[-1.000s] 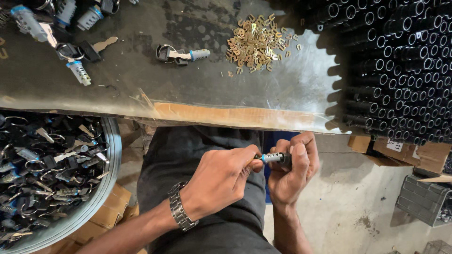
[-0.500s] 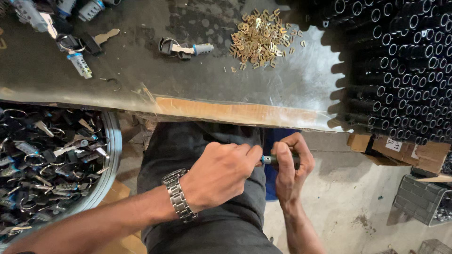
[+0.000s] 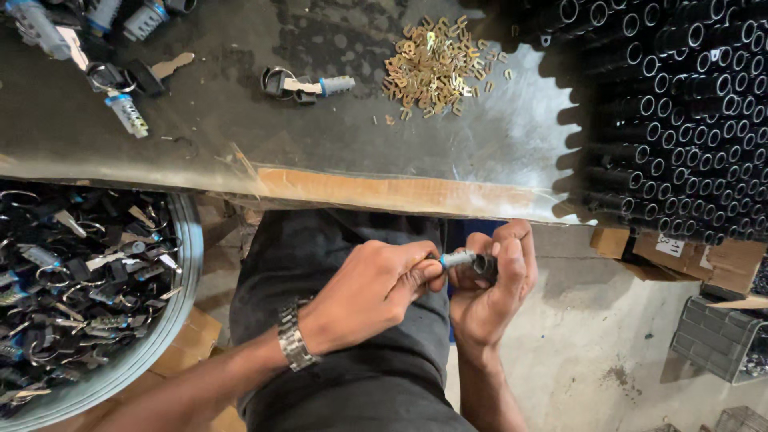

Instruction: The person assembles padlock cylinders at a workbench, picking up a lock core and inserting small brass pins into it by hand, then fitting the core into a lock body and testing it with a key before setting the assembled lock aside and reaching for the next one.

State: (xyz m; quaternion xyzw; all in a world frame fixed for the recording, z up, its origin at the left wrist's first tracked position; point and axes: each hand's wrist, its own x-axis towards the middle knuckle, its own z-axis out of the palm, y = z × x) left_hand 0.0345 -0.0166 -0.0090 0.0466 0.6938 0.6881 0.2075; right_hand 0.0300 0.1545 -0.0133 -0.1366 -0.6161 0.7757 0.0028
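hands lower now; small grey-blue lock cylinder [image 3: 464,259]

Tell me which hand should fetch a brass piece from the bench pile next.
Probably the left. The left hand only pinches the tip of the lock cylinder, while the right hand wraps its body and bears it. The brass pile lies on the bench about equally far from both.
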